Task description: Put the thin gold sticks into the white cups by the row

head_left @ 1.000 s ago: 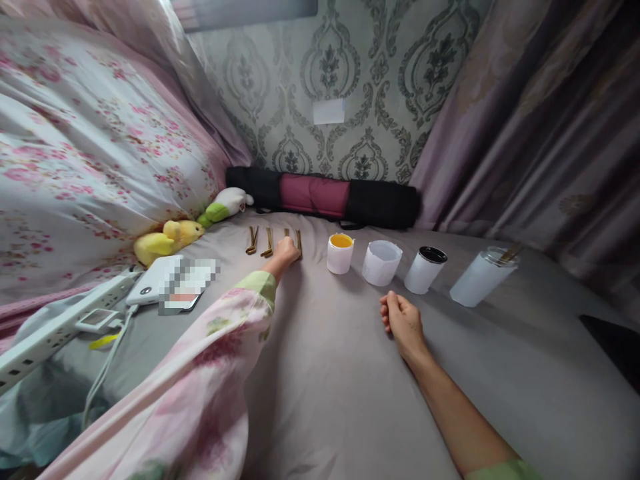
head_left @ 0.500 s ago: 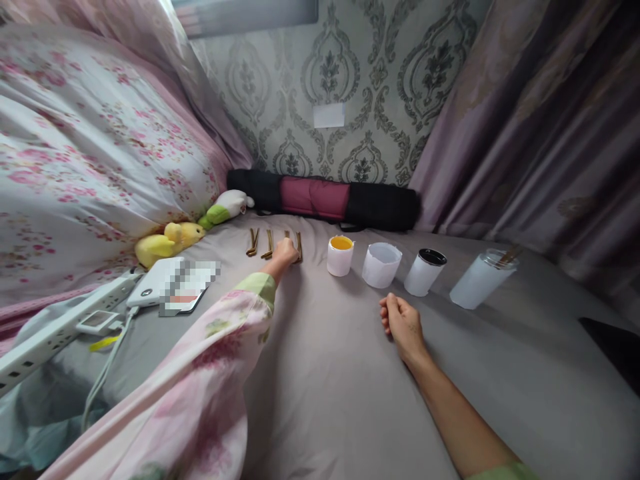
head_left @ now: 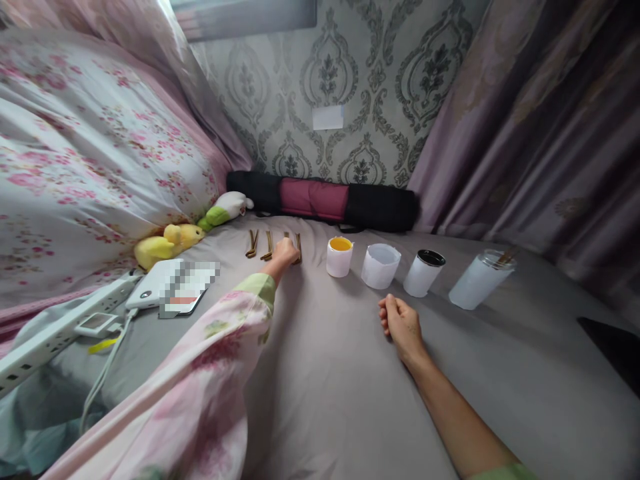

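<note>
My left hand [head_left: 285, 252] is closed over one of several thin brown bent sticks lying in a row on the grey sheet. That stick's upper tip [head_left: 287, 235] shows just past my knuckles, and its lower part is hidden. To its left lie a bent stick piece [head_left: 251, 245] and another brown piece [head_left: 269, 245]; a further stick [head_left: 299, 247] is close on the right. My right hand [head_left: 401, 325] rests on the sheet with curled fingers and nothing visible in them. In front of it are a wide white-wrapped cup [head_left: 380, 268] and a white-wrapped can [head_left: 423, 277] with a dark inside.
A white-wrapped cup [head_left: 339, 261] with a yellow inside stands between my hands. A white-wrapped jar [head_left: 473, 288] at right holds brown sticks. A black and maroon roll bag [head_left: 320, 200] lies along the wall. At left are plush toys [head_left: 155, 252], a power strip [head_left: 65, 320] and a white device [head_left: 155, 285].
</note>
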{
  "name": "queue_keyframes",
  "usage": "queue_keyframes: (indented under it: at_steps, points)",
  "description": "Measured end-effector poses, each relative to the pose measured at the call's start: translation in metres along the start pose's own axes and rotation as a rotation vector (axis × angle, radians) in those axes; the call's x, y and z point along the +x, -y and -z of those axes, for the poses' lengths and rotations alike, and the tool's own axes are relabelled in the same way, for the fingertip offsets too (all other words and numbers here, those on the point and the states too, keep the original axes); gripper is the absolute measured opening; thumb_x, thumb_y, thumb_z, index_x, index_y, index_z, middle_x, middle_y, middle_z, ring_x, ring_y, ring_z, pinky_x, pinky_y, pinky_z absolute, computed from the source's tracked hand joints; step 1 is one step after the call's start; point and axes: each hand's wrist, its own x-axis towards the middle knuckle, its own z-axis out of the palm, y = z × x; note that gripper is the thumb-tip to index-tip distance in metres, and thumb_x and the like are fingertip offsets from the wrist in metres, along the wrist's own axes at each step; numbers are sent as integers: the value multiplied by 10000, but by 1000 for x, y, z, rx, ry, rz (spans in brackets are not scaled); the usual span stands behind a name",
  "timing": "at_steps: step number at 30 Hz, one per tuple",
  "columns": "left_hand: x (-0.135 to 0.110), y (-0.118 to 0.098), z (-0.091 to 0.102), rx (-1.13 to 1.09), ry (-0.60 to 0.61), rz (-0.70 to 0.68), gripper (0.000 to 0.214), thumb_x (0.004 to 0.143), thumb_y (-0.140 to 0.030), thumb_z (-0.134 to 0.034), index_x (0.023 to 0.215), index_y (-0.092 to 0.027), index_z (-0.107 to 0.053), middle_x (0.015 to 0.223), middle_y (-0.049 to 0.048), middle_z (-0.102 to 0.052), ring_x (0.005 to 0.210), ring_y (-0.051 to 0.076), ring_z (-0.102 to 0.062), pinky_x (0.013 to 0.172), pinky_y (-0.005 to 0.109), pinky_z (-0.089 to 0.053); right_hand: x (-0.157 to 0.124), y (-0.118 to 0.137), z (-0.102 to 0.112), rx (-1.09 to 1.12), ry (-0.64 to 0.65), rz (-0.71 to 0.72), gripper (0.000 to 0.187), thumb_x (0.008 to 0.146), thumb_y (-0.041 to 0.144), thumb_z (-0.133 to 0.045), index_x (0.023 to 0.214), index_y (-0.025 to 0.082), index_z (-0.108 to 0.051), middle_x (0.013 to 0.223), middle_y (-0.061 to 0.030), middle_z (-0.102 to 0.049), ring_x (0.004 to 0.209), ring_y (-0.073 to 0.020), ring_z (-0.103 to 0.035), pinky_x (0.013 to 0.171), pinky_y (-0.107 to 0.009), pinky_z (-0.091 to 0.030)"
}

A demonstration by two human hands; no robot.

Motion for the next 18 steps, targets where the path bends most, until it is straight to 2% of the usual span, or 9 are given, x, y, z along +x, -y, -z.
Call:
queue_keyframes:
  at_steps: [12, 14, 18]
  points:
    - [5, -3, -1, -206, 28, 61, 88, 576, -107, -607, 658, -123, -635, 713, 148, -655, 833, 275, -625, 651, 271, -471, 0, -1, 0, -10, 0, 7, 450, 716, 613, -461, 720, 173, -558, 559, 20, -500, 417, -74, -442, 338, -173, -323]
    - [4, -4, -2, -275, 52, 74, 15, 588, -116, -610, 602, -118, -614, 679, 142, -649, 760, 262, -636, 611, 267, -477, 0, 0, 1, -13, 4, 5, 448, 723, 610, -457, 725, 173, -556, 565, 18, -497, 418, -74, -440, 333, -171, -318]
    - [0, -8, -5, -454, 107, 111, 67, 662, -142, -582, 601, -113, -577, 655, 121, -642, 655, 209, -642, 554, 245, -482, 0, 0, 1, -13, 3, 2, 450, 722, 610, -459, 725, 170, -555, 567, 13, -500, 415, -73, -437, 330, -169, -316]
